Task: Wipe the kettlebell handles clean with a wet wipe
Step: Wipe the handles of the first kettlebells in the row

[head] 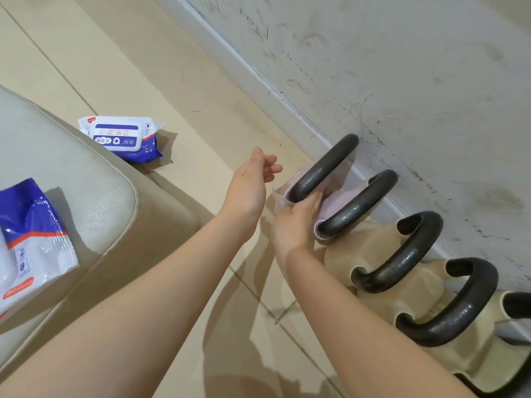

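From my head camera, looking down: four kettlebells stand in a row on the tiled floor (120,70) along a scuffed grey wall (402,67), black handles up. My right hand (296,222) presses a wet wipe (280,195) against the near end of the farthest handle (321,168), fingers closed on it. My left hand (250,185) hovers just beside it, fingers loosely spread, holding nothing. The next handle (359,203) sits just right of my knuckles. A wipes pack (123,137) lies on the floor farther left; another pack (28,239) rests on a beige cushion (86,196).
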